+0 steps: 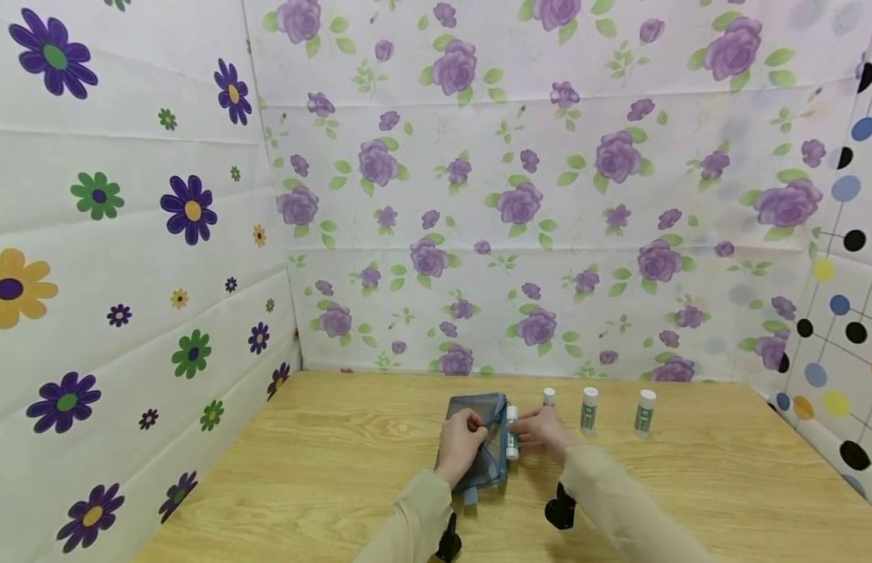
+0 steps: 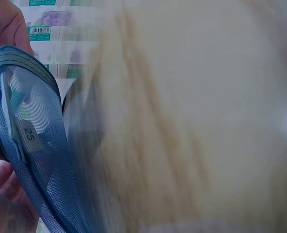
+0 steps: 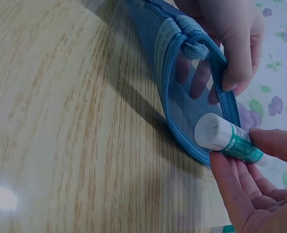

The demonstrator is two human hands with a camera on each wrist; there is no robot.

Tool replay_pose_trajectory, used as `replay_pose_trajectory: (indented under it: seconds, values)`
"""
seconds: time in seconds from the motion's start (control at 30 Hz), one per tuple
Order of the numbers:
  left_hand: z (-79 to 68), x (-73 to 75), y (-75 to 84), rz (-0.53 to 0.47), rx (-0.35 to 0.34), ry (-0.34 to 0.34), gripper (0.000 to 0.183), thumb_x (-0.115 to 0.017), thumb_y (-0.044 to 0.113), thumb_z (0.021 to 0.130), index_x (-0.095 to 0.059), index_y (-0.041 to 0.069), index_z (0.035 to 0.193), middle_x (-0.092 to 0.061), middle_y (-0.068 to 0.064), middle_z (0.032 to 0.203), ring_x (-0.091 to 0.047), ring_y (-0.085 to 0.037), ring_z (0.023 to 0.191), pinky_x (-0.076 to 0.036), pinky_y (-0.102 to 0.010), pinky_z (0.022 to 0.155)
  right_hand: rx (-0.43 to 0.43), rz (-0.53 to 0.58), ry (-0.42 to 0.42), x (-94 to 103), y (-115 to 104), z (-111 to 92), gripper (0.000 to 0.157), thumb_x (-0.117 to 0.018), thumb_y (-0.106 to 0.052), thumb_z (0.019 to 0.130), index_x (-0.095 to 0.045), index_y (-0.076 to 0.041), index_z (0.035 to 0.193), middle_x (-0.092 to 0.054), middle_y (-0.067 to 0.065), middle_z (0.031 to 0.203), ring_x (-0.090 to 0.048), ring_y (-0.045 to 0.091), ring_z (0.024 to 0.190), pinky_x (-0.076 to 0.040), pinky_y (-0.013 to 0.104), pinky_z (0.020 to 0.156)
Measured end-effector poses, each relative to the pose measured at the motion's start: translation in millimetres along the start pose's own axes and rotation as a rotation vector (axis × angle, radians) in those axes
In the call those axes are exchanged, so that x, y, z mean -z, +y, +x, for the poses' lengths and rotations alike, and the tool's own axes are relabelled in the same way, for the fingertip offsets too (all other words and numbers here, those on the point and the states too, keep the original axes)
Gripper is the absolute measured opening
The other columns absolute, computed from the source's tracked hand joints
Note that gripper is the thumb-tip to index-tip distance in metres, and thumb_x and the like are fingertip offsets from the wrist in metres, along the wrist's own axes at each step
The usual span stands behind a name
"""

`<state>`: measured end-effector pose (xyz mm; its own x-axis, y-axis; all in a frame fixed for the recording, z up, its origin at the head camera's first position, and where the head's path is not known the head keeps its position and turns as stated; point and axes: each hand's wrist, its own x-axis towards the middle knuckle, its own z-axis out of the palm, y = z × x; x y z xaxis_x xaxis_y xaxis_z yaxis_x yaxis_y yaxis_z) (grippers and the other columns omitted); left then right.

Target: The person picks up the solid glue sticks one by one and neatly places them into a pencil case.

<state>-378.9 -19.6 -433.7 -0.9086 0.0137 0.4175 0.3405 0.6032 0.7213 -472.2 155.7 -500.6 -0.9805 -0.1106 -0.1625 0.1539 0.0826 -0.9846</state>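
A blue mesh zip pouch (image 1: 482, 467) stands on the wooden table, its zipped mouth spread apart on the right side. My left hand (image 1: 460, 442) pinches the pouch's edge, the thumb outside and fingertips showing through the mesh in the right wrist view. Between thumb and fingers my right hand (image 1: 543, 430) holds a white glue stick (image 3: 234, 141) with a green label, right at the pouch's open mouth. In the left wrist view the pouch (image 2: 46, 121) shows a small tag reading 25.
Behind my right hand stands a glue stick (image 1: 549, 396), partly hidden. Two more, a middle glue stick (image 1: 589, 410) and a right glue stick (image 1: 644, 413), stand upright further right. Flower-printed cloth (image 1: 436, 195) walls the table's back and sides.
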Motion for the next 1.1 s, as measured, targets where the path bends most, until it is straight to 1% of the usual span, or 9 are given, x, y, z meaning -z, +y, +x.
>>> replay_pose_trajectory:
  seconds: [0.07,0.23,0.37,0.43,0.5,0.57,0.7,0.8,1.1]
  values:
    - [0.2,-1.1,-0.9,0.006,0.003,0.002,0.004,-0.052,0.013,0.065,-0.049,0.014,0.065,-0.044,0.005,0.056,-0.039,-0.006,0.046,-0.031,-0.021,0.04,-0.003,0.0,-0.005,-3.5,-7.9,-11.7,0.057,-0.066,-0.026,0.045,-0.043,0.003,0.089,-0.046,0.016,0.081,-0.048,0.024,0.064,-0.038,0.034,0.048]
    - [0.5,-3.1,-2.0,0.016,0.012,0.0,0.005,-0.052,0.015,0.065,-0.048,0.016,0.063,-0.044,0.006,0.055,-0.039,-0.006,0.045,-0.031,-0.02,0.039,-0.019,-0.002,0.013,-19.1,-41.7,-57.7,0.056,-0.065,-0.022,0.049,-0.041,0.006,0.091,-0.047,0.017,0.079,-0.048,0.024,0.063,-0.038,0.034,0.051]
    - [0.5,-2.7,-0.9,0.013,0.02,-0.004,0.005,-0.052,0.014,0.065,-0.048,0.015,0.063,-0.044,0.006,0.055,-0.039,-0.006,0.045,-0.032,-0.021,0.039,-0.039,-0.029,0.047,-32.9,-69.9,-94.2,0.045,-0.061,-0.014,0.057,-0.041,0.008,0.091,-0.047,0.018,0.079,-0.048,0.023,0.065,-0.037,0.034,0.055]
    - [0.3,-1.8,0.1,0.016,0.02,-0.004,0.005,-0.052,0.014,0.065,-0.048,0.015,0.063,-0.044,0.006,0.055,-0.04,-0.006,0.045,-0.032,-0.02,0.039,-0.036,-0.056,0.072,-38.2,-78.2,-105.2,0.037,-0.057,-0.01,0.062,-0.042,0.009,0.089,-0.047,0.019,0.08,-0.048,0.024,0.067,-0.037,0.034,0.058]
    - [0.1,-0.6,1.2,0.017,0.017,-0.004,0.004,-0.052,0.014,0.065,-0.048,0.015,0.064,-0.044,0.006,0.055,-0.04,-0.006,0.046,-0.032,-0.02,0.039,-0.039,-0.052,0.071,-38.9,-77.7,-103.9,0.034,-0.057,-0.009,0.062,-0.043,0.008,0.088,-0.047,0.018,0.079,-0.048,0.024,0.068,-0.036,0.034,0.058]
    - [0.0,0.1,1.4,0.015,0.009,0.001,0.004,-0.053,0.013,0.064,-0.049,0.014,0.064,-0.044,0.006,0.055,-0.04,-0.006,0.046,-0.032,-0.02,0.039,-0.025,-0.04,0.047,-35.5,-67.3,-90.2,0.036,-0.059,-0.012,0.06,-0.045,0.008,0.086,-0.047,0.018,0.078,-0.048,0.024,0.066,-0.037,0.033,0.056]
    - [0.9,-0.1,0.5,-0.002,-0.004,0.005,0.003,-0.053,0.012,0.064,-0.049,0.012,0.064,-0.044,0.005,0.055,-0.04,-0.006,0.046,-0.032,-0.02,0.04,-0.003,-0.051,0.051,-35.5,-61.9,-83.2,0.035,-0.061,-0.012,0.057,-0.046,0.008,0.081,-0.048,0.016,0.074,-0.048,0.024,0.063,-0.038,0.033,0.054]
    - [1.4,-0.4,-0.3,-0.007,-0.001,0.001,0.004,-0.053,0.012,0.064,-0.049,0.012,0.064,-0.044,0.005,0.055,-0.04,-0.006,0.046,-0.032,-0.02,0.04,-0.021,-0.088,0.093,-42.2,-71.1,-94.4,0.028,-0.056,-0.005,0.062,-0.045,0.01,0.082,-0.047,0.016,0.075,-0.047,0.026,0.066,-0.037,0.034,0.057]
    - [2.7,-2.1,-1.8,0.011,0.002,0.012,0.005,-0.054,0.012,0.063,-0.048,0.013,0.063,-0.044,0.005,0.054,-0.04,-0.005,0.046,-0.032,-0.019,0.041,-0.008,-0.138,0.131,-47.4,-66.6,-91.7,0.027,-0.056,-0.004,0.061,-0.044,0.011,0.08,-0.049,0.019,0.07,-0.049,0.026,0.06,-0.038,0.034,0.051]
